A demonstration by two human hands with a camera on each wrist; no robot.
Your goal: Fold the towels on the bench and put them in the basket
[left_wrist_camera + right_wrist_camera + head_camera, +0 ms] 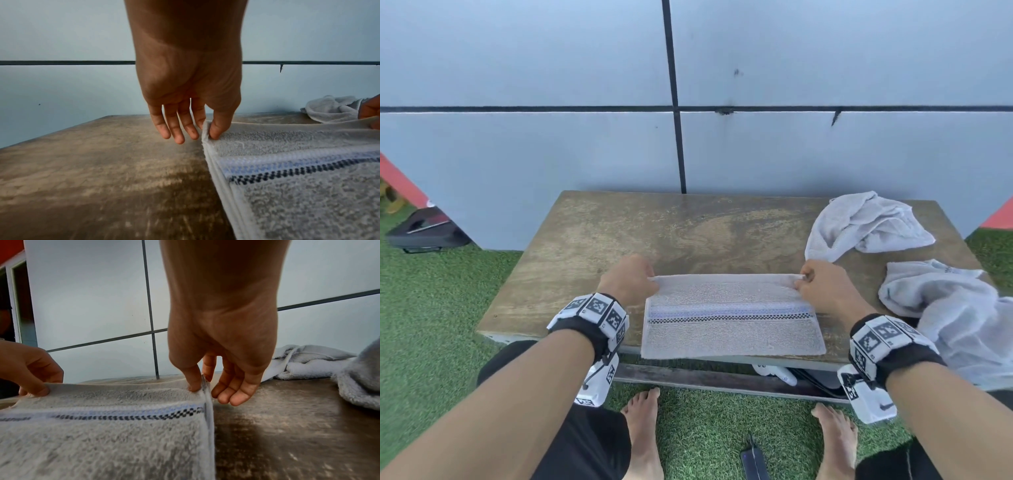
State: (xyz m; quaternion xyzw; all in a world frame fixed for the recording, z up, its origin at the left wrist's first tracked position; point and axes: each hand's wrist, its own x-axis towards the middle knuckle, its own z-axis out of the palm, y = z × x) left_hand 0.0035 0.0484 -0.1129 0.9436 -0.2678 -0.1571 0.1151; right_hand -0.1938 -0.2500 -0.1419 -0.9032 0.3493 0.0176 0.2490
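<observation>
A grey towel [732, 317] with a blue band and a black checked stripe lies folded on the wooden bench [619, 233], its near edge hanging over the front. My left hand [631, 279] pinches the towel's far left corner between thumb and forefinger [207, 129]. My right hand [822, 287] pinches the far right corner [200, 382] the same way. The other fingers of both hands hang loose. The far edge is stretched between the two hands. No basket shows in any view.
Two crumpled pale towels lie at the bench's right end, one at the back [866, 222], one nearer and drooping over the edge [955, 308]. A grey tiled wall [551, 102] stands behind. A dark case [424, 233] sits on the green turf at left. Bare feet stand below.
</observation>
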